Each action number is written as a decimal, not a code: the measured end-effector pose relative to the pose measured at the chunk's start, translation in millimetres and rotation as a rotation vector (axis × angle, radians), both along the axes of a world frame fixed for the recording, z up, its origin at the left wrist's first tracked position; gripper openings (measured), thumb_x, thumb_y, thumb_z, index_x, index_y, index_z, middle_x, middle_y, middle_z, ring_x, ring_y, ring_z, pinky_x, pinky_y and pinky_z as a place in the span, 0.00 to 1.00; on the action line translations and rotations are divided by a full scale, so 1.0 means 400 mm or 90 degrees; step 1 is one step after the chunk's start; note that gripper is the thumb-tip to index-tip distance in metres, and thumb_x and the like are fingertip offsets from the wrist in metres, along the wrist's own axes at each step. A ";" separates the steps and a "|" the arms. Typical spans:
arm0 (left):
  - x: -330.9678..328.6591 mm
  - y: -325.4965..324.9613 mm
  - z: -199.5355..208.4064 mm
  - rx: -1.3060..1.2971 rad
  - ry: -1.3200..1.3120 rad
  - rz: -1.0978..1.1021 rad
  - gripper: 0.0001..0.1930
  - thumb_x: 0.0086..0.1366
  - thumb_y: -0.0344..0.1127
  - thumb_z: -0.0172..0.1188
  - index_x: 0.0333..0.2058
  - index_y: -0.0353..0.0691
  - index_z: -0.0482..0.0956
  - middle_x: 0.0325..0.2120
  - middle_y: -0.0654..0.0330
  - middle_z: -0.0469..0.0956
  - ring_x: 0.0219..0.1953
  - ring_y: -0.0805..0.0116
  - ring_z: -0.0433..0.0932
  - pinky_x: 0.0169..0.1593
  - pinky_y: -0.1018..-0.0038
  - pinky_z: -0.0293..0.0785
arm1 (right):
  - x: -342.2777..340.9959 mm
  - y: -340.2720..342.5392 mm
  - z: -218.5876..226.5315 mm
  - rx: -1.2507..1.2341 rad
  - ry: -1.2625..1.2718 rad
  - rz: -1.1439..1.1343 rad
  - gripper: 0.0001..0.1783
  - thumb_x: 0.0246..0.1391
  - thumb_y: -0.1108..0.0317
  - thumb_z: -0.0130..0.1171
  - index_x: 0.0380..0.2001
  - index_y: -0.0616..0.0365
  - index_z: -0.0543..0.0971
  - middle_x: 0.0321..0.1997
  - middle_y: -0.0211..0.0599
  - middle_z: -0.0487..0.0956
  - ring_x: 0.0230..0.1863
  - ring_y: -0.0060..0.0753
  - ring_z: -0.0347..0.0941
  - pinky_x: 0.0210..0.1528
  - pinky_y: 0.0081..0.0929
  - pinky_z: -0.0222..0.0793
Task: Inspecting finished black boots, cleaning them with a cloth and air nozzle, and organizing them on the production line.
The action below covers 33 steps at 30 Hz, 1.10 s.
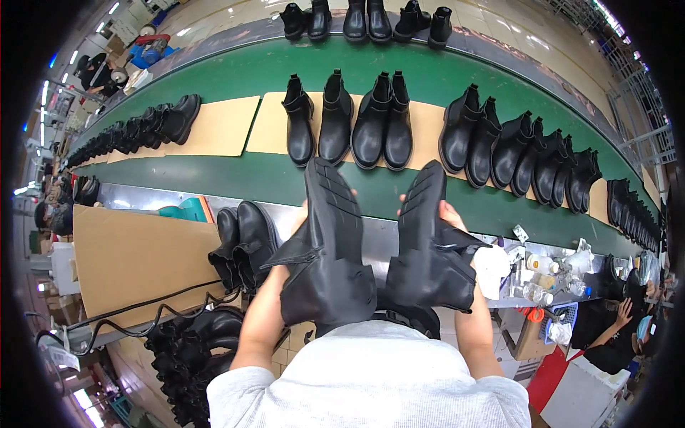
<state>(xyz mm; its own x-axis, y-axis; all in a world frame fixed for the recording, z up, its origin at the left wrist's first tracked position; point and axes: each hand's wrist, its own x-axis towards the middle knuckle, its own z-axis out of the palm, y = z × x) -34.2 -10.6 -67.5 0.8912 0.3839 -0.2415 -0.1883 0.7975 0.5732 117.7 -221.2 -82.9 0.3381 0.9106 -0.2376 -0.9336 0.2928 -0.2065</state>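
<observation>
You have both hands occupied: your left hand (300, 216) is grasping one black boot (330, 274), and your right hand (451, 216) is grasping a second black boot (424, 264). These two boots are held side by side, apart from each other, in front of your chest, with the toes pointing away from you and the grooved soles turned partly up. Most of each hand is hidden behind its boot, so I cannot tell how all the fingers are placed. Beyond them lies the long bench (217, 173), which has a green surface and, along your side, a shiny metal strip (378, 234). On the green there are yellowish cardboard sheets (227, 132), and a row of black boots (397, 135) stands upright at the middle and to the right. To your left, another pair of boots (255, 235) is beside a large brown cardboard panel (143, 250). To your right, bottles (542, 264) stand on the metal, and a blue basket (562, 321) is lower, near a co-worker (617, 335) in dark clothes. The room has a shiny tiled floor (492, 18), and at the upper left a red and blue machine (150, 53) is visible.
</observation>
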 end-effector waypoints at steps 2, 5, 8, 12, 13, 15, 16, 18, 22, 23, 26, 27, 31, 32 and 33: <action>-0.053 0.124 -0.063 0.196 0.086 -0.136 0.23 0.60 0.40 0.57 0.50 0.34 0.66 0.39 0.55 0.75 0.39 0.68 0.77 0.42 0.75 0.77 | 0.063 -0.002 -0.046 -0.329 -0.352 0.074 0.38 0.49 0.58 0.61 0.58 0.65 0.59 0.46 0.48 0.75 0.43 0.38 0.74 0.41 0.31 0.74; -0.043 0.175 -0.111 0.524 0.470 -0.249 0.26 0.54 0.41 0.62 0.49 0.35 0.69 0.34 0.57 0.77 0.30 0.70 0.78 0.22 0.75 0.75 | 0.020 0.076 -0.173 -0.629 -0.784 0.068 0.41 0.46 0.52 0.60 0.56 0.69 0.61 0.42 0.52 0.77 0.42 0.51 0.74 0.46 0.35 0.71; -0.023 0.160 -0.325 0.714 0.561 -0.277 0.33 0.51 0.47 0.63 0.51 0.31 0.68 0.39 0.46 0.77 0.31 0.59 0.79 0.34 0.67 0.76 | -0.096 0.155 -0.403 -0.746 -0.969 0.167 0.45 0.42 0.49 0.61 0.56 0.73 0.60 0.48 0.59 0.72 0.47 0.60 0.70 0.49 0.36 0.68; -0.088 0.051 -0.185 1.003 0.532 0.055 0.26 0.53 0.47 0.61 0.38 0.25 0.74 0.34 0.41 0.77 0.38 0.48 0.76 0.41 0.62 0.72 | -0.155 0.108 -0.259 -0.559 -0.531 0.310 0.39 0.46 0.49 0.58 0.57 0.59 0.62 0.59 0.55 0.61 0.58 0.49 0.63 0.44 0.41 0.72; -0.090 0.003 -0.082 1.008 0.579 -0.008 0.24 0.53 0.47 0.61 0.36 0.26 0.75 0.32 0.41 0.77 0.37 0.46 0.76 0.41 0.62 0.72 | -0.155 0.071 -0.288 -0.579 -0.519 0.334 0.40 0.49 0.46 0.56 0.60 0.52 0.56 0.58 0.53 0.63 0.57 0.51 0.62 0.41 0.45 0.73; -0.130 -0.066 0.048 0.983 0.701 -0.215 0.23 0.52 0.47 0.62 0.32 0.27 0.76 0.29 0.41 0.77 0.35 0.45 0.77 0.39 0.61 0.73 | -0.197 0.057 -0.277 -0.555 -0.466 0.305 0.43 0.50 0.44 0.55 0.62 0.52 0.51 0.58 0.54 0.62 0.56 0.54 0.62 0.40 0.46 0.73; -0.139 -0.098 0.066 0.948 0.750 -0.365 0.23 0.51 0.47 0.62 0.31 0.28 0.76 0.28 0.41 0.76 0.35 0.45 0.77 0.38 0.60 0.74 | -0.208 0.055 -0.274 -0.534 -0.411 0.268 0.46 0.50 0.42 0.54 0.63 0.51 0.47 0.58 0.54 0.62 0.56 0.57 0.62 0.40 0.48 0.72; -0.175 -0.138 -0.055 1.026 0.748 -0.405 0.20 0.49 0.45 0.63 0.28 0.28 0.77 0.27 0.40 0.77 0.34 0.45 0.77 0.37 0.59 0.75 | -0.216 0.064 -0.285 -0.521 -0.421 0.284 0.47 0.51 0.42 0.53 0.64 0.50 0.41 0.58 0.55 0.62 0.55 0.61 0.62 0.41 0.49 0.72; -0.173 -0.088 -0.148 0.985 0.800 -0.388 0.10 0.45 0.32 0.60 0.24 0.30 0.79 0.27 0.41 0.77 0.34 0.45 0.77 0.39 0.59 0.75 | -0.221 0.085 -0.243 -0.526 -0.419 0.303 0.46 0.53 0.47 0.55 0.64 0.52 0.42 0.57 0.56 0.62 0.54 0.56 0.64 0.42 0.46 0.73; -0.154 -0.046 -0.090 0.994 0.793 -0.372 0.09 0.42 0.30 0.59 0.23 0.28 0.78 0.26 0.41 0.77 0.33 0.45 0.77 0.39 0.59 0.74 | -0.208 0.074 -0.238 -0.489 -0.397 0.294 0.45 0.53 0.49 0.55 0.64 0.54 0.42 0.57 0.56 0.63 0.53 0.52 0.66 0.42 0.44 0.73; -0.179 0.117 0.056 1.020 0.797 -0.305 0.11 0.40 0.33 0.63 0.21 0.29 0.78 0.22 0.40 0.75 0.30 0.45 0.77 0.38 0.60 0.74 | -0.176 0.078 -0.212 -0.414 -0.330 0.277 0.37 0.56 0.55 0.53 0.61 0.62 0.52 0.53 0.53 0.67 0.51 0.39 0.69 0.41 0.39 0.75; -0.181 0.170 0.103 1.044 0.804 -0.230 0.11 0.39 0.32 0.64 0.19 0.28 0.77 0.21 0.40 0.74 0.29 0.44 0.77 0.36 0.59 0.74 | -0.158 0.078 -0.221 -0.425 -0.379 0.262 0.32 0.57 0.54 0.52 0.57 0.64 0.58 0.50 0.52 0.70 0.50 0.39 0.71 0.41 0.37 0.75; -0.140 0.424 0.165 1.127 0.924 0.081 0.05 0.40 0.24 0.56 0.17 0.26 0.73 0.22 0.37 0.73 0.29 0.41 0.74 0.35 0.56 0.71 | -0.073 0.050 -0.267 -0.534 -0.356 0.311 0.25 0.58 0.52 0.49 0.41 0.69 0.73 0.38 0.48 0.77 0.40 0.37 0.77 0.37 0.30 0.76; -0.119 0.517 0.157 1.146 0.915 0.138 0.06 0.40 0.24 0.55 0.19 0.26 0.73 0.23 0.38 0.73 0.30 0.41 0.74 0.36 0.55 0.72 | -0.060 0.035 -0.279 -0.533 -0.357 0.312 0.25 0.58 0.52 0.49 0.41 0.69 0.73 0.38 0.48 0.77 0.40 0.37 0.77 0.37 0.30 0.76; -0.093 0.602 0.153 1.202 0.949 0.185 0.07 0.41 0.25 0.55 0.22 0.28 0.74 0.25 0.39 0.74 0.32 0.41 0.74 0.37 0.55 0.72 | -0.050 0.016 -0.294 -0.591 -0.360 0.351 0.26 0.57 0.50 0.49 0.38 0.69 0.75 0.34 0.46 0.78 0.34 0.37 0.78 0.35 0.30 0.76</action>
<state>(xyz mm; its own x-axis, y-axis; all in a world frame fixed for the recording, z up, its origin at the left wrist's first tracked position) -71.4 230.4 -6.3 0.4328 0.8774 0.2069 0.8744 -0.4644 0.1402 97.7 -214.7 -200.4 0.2259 0.5270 -0.8193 -0.5971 -0.5896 -0.5439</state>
